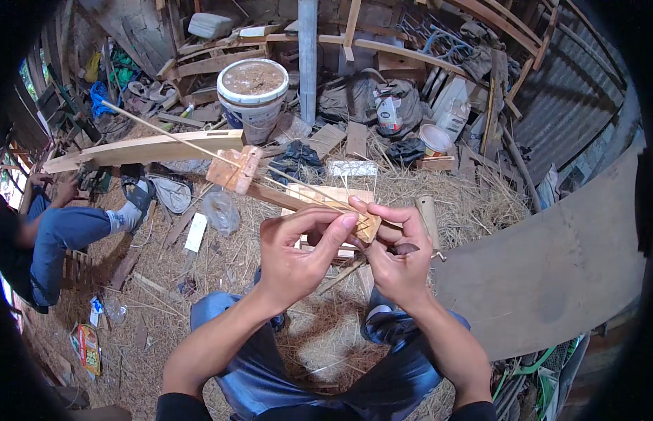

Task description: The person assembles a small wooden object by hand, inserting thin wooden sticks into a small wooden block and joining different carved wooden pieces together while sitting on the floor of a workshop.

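Both hands meet above the knees, the left hand (pixel 292 254) pinching a long thin stick (pixel 221 157) that runs up-left from the fingers, the right hand (pixel 398 258) clamped on a small wood block (pixel 366 226); the stick looks only partly worked.

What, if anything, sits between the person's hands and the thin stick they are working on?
Nothing visible. The left hand and the right hand both pinch the thin stick directly at its near end, against a small wooden block. Farther along, the stick passes another wooden block.
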Available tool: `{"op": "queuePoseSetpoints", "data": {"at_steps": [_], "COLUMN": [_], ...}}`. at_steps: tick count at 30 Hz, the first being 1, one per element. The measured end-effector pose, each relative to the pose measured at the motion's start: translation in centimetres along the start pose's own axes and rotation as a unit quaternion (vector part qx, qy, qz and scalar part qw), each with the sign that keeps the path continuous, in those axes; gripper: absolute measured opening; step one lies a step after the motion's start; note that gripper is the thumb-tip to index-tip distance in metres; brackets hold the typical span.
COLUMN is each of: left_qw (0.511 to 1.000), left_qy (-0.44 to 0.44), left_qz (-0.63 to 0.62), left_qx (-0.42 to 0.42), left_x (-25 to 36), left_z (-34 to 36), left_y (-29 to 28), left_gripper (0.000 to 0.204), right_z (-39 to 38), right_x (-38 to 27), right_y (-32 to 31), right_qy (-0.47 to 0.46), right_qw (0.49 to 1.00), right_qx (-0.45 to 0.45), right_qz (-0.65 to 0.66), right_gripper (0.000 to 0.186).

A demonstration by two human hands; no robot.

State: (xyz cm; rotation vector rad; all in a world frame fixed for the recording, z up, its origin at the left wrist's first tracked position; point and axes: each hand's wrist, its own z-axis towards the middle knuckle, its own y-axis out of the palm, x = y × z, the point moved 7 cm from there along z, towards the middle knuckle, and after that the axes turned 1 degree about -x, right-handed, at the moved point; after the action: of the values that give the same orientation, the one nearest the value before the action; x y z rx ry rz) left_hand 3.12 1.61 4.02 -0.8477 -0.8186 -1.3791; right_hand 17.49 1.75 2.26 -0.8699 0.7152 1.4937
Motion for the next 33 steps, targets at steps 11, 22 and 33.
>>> {"op": "queuePoseSetpoints", "data": {"at_steps": [11, 22, 33], "left_qw": [1.0, 1.0, 1.0], "left_qy": [0.005, 0.002, -0.001], "left_qz": [0.016, 0.02, 0.02], "left_qx": [0.005, 0.004, 0.008], "left_x": [0.13, 0.35, 0.28], "left_z": [-0.02, -0.04, -0.08], "left_y": [-0.02, 0.1, 0.08], "left_gripper": [0.011, 0.01, 0.011], "right_z": [-0.02, -0.11, -0.05], "right_x": [-0.09, 0.25, -0.04], "right_y": [0.18, 0.07, 0.27], "right_qy": [0.012, -0.009, 0.003], "right_qw": [1.0, 1.0, 1.0], "right_qx": [-0.023, -0.004, -0.008], "right_qz": [-0.012, 0.002, 0.019], "right_gripper": [0.028, 0.03, 0.031]}}
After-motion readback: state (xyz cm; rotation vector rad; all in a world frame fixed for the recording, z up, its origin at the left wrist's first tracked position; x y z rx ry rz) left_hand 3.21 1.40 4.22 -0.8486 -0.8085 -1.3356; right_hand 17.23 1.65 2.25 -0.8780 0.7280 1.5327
